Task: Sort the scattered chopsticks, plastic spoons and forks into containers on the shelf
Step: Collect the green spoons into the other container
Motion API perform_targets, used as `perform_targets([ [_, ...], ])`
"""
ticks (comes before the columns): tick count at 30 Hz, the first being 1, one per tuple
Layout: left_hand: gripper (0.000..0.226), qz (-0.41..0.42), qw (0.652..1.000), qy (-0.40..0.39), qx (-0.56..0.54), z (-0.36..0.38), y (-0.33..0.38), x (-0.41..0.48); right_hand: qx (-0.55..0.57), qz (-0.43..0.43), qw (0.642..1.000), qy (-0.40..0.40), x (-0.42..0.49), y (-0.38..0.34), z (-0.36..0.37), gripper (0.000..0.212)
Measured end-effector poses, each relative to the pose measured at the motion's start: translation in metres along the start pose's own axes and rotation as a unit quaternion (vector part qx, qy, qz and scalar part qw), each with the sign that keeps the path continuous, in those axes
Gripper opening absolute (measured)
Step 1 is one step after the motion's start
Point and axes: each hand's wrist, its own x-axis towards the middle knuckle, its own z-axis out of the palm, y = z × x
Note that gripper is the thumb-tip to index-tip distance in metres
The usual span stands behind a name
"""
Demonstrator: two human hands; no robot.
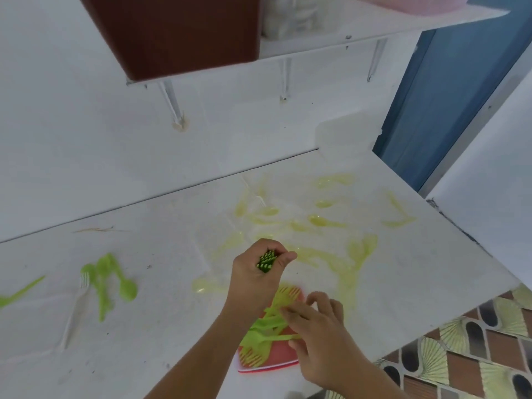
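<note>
Thin glossy plastic green forks [259,332] lie heaped on a flat red tray [280,357], and the left hand [256,272] is fisted tight round a bundle of forks [267,262], tines up. The right hand [325,332] rests bent fingers on the heap; blur hides whether it pinches one. Translucent yellow spoons [319,220] and green spoons [115,280] scatter the scuffed white surface [161,326], under a wall shelf [331,41] carrying a brown container [178,33].

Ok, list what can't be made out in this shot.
Head view only.
Brown container: top cut by frame edge, contents unseen.
Pink container: mostly cut by top edge.
Green forks in left hand: fingers hide the count.
Pale yellow cutlery: washed out, blurred; spoons or forks unclear.
Right hand: motion-blurred fingers; grip unclear.
</note>
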Motion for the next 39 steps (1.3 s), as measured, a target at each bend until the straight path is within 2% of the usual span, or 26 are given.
perform_targets([
  [2, 0.01, 0.032, 0.999, -0.017, 0.04, 0.005, -0.005, 0.001, -0.026, -0.012, 0.999, -0.044, 0.01, 0.002, -0.001, 0.035],
  [4, 0.011, 0.065, 0.987, -0.091, 0.117, 0.01, -0.018, 0.001, 0.02, -0.022, 0.997, -0.073, 0.015, 0.008, 0.0, 0.036],
  [6, 0.012, 0.052, 0.957, -0.197, 0.209, 0.011, -0.034, -0.001, 0.083, -0.038, 0.993, -0.072, 0.013, 0.019, -0.003, 0.042],
  [8, 0.02, 0.046, 0.902, -0.292, 0.315, 0.01, -0.045, -0.006, 0.147, -0.031, 0.989, -0.007, 0.006, 0.028, -0.013, 0.026],
  [10, 0.032, 0.044, 0.852, -0.345, 0.392, 0.009, -0.049, -0.012, 0.221, 0.001, 0.967, 0.124, -0.003, 0.034, -0.018, 0.013],
  [11, 0.037, 0.039, 0.841, -0.349, 0.412, 0.009, -0.047, -0.015, 0.253, 0.028, 0.95, 0.183, -0.005, 0.035, -0.022, 0.015],
  [13, 0.048, 0.027, 0.852, -0.333, 0.403, 0.01, -0.046, -0.018, 0.281, 0.068, 0.935, 0.205, -0.002, 0.03, -0.032, 0.029],
  [15, 0.07, 0.006, 0.871, -0.323, 0.369, 0.005, -0.048, -0.016, 0.303, 0.074, 0.941, 0.132, 0.004, 0.028, -0.032, 0.059],
  [16, 0.079, -0.001, 0.874, -0.323, 0.364, 0.0, -0.051, -0.015, 0.299, 0.067, 0.946, 0.102, 0.007, 0.027, -0.03, 0.065],
  [18, 0.085, -0.003, 0.867, -0.317, 0.384, -0.01, -0.057, -0.014, 0.239, 0.044, 0.962, 0.121, 0.016, 0.028, -0.02, 0.049],
  [20, 0.082, 0.001, 0.86, -0.297, 0.415, -0.019, -0.059, -0.015, 0.161, 0.027, 0.975, 0.152, 0.025, 0.03, -0.011, 0.032],
  [22, 0.074, 0.006, 0.86, -0.269, 0.434, -0.026, -0.06, -0.017, 0.109, 0.037, 0.982, 0.151, 0.033, 0.029, -0.009, 0.029],
  [24, 0.051, 0.021, 0.854, -0.238, 0.463, -0.032, -0.059, -0.017, 0.056, 0.053, 0.988, 0.132, 0.036, 0.026, -0.014, 0.024],
  [26, 0.024, 0.04, 0.846, -0.211, 0.487, -0.037, -0.06, -0.016, 0.017, 0.056, 0.994, 0.093, 0.034, 0.022, -0.021, 0.029],
  [27, 0.02, 0.042, 0.843, -0.208, 0.494, -0.039, -0.062, -0.015, 0.006, 0.058, 0.996, 0.067, 0.034, 0.021, -0.024, 0.037],
  [28, 0.023, 0.044, 0.837, -0.211, 0.502, -0.04, -0.064, -0.015, 0.016, 0.069, 0.996, 0.05, 0.034, 0.021, -0.027, 0.044],
  [30, 0.027, 0.055, 0.83, -0.214, 0.511, -0.041, -0.071, -0.015, 0.054, 0.083, 0.992, 0.083, 0.037, 0.021, -0.032, 0.052],
  [31, 0.025, 0.062, 0.829, -0.214, 0.514, -0.041, -0.073, -0.015, 0.067, 0.077, 0.989, 0.108, 0.039, 0.019, -0.032, 0.045],
  [33, 0.014, 0.099, 0.844, -0.193, 0.49, -0.042, -0.078, -0.014, 0.045, 0.041, 0.989, 0.136, 0.043, 0.019, -0.021, 0.015],
  [34, 0.009, 0.117, 0.853, -0.185, 0.474, -0.044, -0.082, -0.015, 0.031, 0.042, 0.991, 0.125, 0.045, 0.019, -0.016, 0.015],
  [36, 0.016, 0.146, 0.855, -0.186, 0.462, -0.047, -0.09, -0.017, 0.013, 0.042, 0.994, 0.103, 0.049, 0.018, -0.007, 0.021],
  [38, 0.015, 0.15, 0.849, -0.199, 0.466, -0.049, -0.096, -0.021, -0.014, 0.024, 0.995, 0.098, 0.049, 0.014, -0.006, 0.013],
  [39, 0.014, 0.148, 0.858, -0.191, 0.454, -0.051, -0.096, -0.023, -0.024, 0.014, 0.994, 0.103, 0.049, 0.012, -0.006, 0.008],
])
